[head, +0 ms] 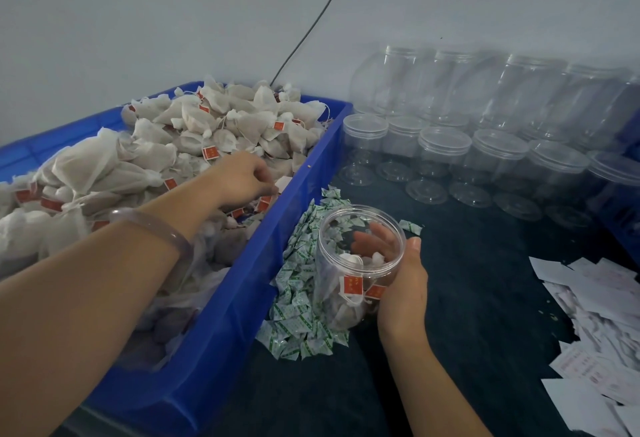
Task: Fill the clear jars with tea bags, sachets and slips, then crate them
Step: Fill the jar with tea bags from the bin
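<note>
My right hand [403,284] grips an open clear jar [349,263] tilted toward the left, with a few tea bags and red tags inside. My left hand [242,180] reaches into the blue bin [242,298], its fingers curled over the tea bags [194,131] near the bin's right wall and pinching one of them. A heap of green-and-white sachets [298,298] lies on the dark table between the bin and the jar. White paper slips [595,332] are scattered at the right.
Rows of empty clear jars [443,145] stand and lie against the wall at the back right, with loose clear lids [426,190] in front. A black cable [311,28] runs down the wall. A blue edge shows at the far right.
</note>
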### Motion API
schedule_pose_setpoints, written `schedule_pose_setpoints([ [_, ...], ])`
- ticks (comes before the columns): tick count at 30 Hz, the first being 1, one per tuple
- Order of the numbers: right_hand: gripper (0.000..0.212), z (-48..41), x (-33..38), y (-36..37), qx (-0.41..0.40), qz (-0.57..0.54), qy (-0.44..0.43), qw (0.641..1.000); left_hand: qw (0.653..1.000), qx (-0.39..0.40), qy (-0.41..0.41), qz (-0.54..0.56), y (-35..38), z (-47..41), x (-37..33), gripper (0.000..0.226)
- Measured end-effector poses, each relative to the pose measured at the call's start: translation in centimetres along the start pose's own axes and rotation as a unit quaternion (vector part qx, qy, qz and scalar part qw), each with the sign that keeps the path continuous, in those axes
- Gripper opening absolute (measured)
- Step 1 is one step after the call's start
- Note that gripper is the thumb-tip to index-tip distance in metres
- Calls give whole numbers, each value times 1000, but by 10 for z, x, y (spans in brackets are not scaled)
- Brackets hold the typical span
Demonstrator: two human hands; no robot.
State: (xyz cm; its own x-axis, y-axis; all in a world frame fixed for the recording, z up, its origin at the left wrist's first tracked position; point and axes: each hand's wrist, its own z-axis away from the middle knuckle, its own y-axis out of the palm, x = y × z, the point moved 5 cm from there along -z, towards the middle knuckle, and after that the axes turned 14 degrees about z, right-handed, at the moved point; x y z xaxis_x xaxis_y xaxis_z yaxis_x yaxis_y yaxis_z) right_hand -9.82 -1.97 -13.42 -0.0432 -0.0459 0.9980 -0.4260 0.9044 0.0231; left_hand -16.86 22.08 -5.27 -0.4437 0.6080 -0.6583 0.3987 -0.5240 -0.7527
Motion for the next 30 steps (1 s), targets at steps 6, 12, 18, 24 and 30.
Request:
schedule_pose_setpoints([
  [6, 56, 0, -1, 0, 0, 1, -7, 1000, 984, 122, -15, -129, 29, 8, -6, 35],
  [12, 57, -1, -1, -1, -4, 3, -8, 1000, 995, 38, 10, -86, 3, 5, -10, 20],
  [18, 56, -1, -2, 0, 2, -3, -7, 1000, 997, -22, 40, 69, -25, 15, -21, 8],
  [24, 55, -1, -1, 0, 1, -12, -14, 1000, 915, -97, 54, 388, -30, 24, -40, 13],
  [30, 56, 1, 0, -1, 3, 1, -22, 1000, 762, -164, 142, 610, -48, 45, -74, 19],
])
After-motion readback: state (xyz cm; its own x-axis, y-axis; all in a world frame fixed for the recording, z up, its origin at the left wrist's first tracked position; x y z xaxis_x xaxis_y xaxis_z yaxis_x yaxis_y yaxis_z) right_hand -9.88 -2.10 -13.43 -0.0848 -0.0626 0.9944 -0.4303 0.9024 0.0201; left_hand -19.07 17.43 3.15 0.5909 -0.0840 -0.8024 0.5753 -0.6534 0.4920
